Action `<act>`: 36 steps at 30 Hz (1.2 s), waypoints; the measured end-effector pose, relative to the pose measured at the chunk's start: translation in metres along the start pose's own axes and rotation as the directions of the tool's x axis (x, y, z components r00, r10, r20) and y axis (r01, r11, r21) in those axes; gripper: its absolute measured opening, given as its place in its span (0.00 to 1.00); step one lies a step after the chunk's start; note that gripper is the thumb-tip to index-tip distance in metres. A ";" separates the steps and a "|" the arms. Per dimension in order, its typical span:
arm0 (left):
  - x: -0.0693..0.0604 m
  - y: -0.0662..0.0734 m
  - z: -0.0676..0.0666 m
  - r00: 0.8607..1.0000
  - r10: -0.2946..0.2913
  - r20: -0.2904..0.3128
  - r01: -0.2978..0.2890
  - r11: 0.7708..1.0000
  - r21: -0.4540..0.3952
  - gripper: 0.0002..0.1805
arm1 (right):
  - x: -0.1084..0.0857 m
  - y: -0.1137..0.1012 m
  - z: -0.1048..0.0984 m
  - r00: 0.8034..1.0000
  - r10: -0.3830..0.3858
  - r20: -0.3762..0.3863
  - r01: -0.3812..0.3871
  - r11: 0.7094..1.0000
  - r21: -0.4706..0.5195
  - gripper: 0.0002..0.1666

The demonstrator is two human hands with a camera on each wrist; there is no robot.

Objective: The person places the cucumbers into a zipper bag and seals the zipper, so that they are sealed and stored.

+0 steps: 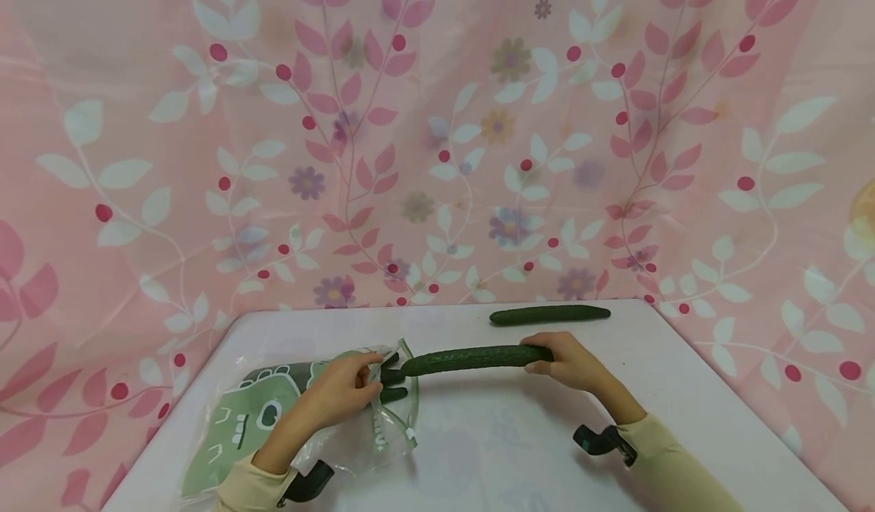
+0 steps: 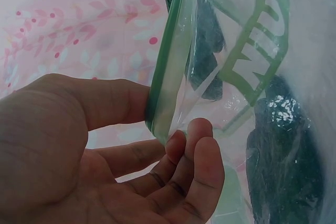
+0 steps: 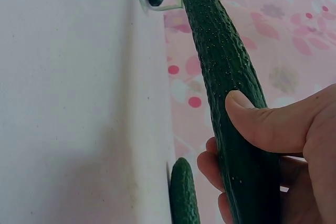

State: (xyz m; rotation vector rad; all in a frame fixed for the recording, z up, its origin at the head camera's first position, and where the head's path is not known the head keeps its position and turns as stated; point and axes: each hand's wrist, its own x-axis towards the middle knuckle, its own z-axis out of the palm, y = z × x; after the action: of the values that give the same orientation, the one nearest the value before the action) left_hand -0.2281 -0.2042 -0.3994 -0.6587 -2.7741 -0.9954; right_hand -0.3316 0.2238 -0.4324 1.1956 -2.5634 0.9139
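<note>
The right hand (image 1: 562,360) grips one end of a long dark green cucumber (image 1: 472,358), thumb on one side and fingers round the other in the right wrist view. Its far tip is at the mouth of a clear zip bag (image 1: 355,444) with a green cartoon print. The left hand (image 1: 338,392) pinches the bag's edge by the green zip strip (image 2: 163,72), its other fingers curled beside the plastic. Inside the bag lie several dark green cucumbers (image 2: 283,150), their ends showing at the opening.
Another cucumber (image 1: 550,314) lies near the back edge of the white table (image 1: 492,451). A pink curtain with leaves and flowers (image 1: 437,132) hangs behind the table. Each wrist wears a black camera mount.
</note>
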 end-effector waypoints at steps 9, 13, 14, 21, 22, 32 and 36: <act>0.000 0.002 0.000 1.000 -0.015 0.009 0.016 1.000 -0.023 0.24 | 0.004 -0.004 0.011 1.000 -0.015 -0.006 0.015 1.000 -0.006 0.19; -0.001 0.004 0.000 1.000 -0.013 0.008 0.014 0.999 -0.030 0.24 | 0.007 -0.010 0.015 1.000 -0.002 0.010 0.002 1.000 0.008 0.19; -0.001 0.004 0.000 1.000 -0.014 0.008 0.014 0.999 -0.033 0.25 | 0.008 -0.012 0.017 1.000 0.000 0.013 0.000 1.000 0.011 0.19; 0.001 0.003 0.001 1.000 -0.029 0.009 0.029 0.999 -0.014 0.25 | 0.013 -0.022 0.026 0.999 -0.006 0.033 0.005 1.000 0.024 0.18; 0.001 0.002 0.001 0.999 -0.031 0.009 0.031 0.999 -0.009 0.24 | 0.014 -0.023 0.028 0.999 -0.009 0.036 0.008 0.999 0.031 0.18; 0.002 0.001 0.002 1.000 -0.023 0.004 0.023 1.000 -0.008 0.24 | 0.022 -0.027 0.043 0.998 -0.058 0.036 0.056 0.997 0.048 0.17; 0.001 0.001 0.001 1.000 -0.018 0.002 0.018 1.000 -0.012 0.25 | 0.024 -0.028 0.048 0.998 -0.045 0.046 0.043 0.998 0.043 0.17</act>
State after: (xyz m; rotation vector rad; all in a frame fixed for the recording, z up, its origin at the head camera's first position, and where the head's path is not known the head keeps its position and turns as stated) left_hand -0.2286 -0.2026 -0.3999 -0.6384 -2.7826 -1.0157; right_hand -0.3219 0.1657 -0.4481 1.2951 -2.5553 0.9453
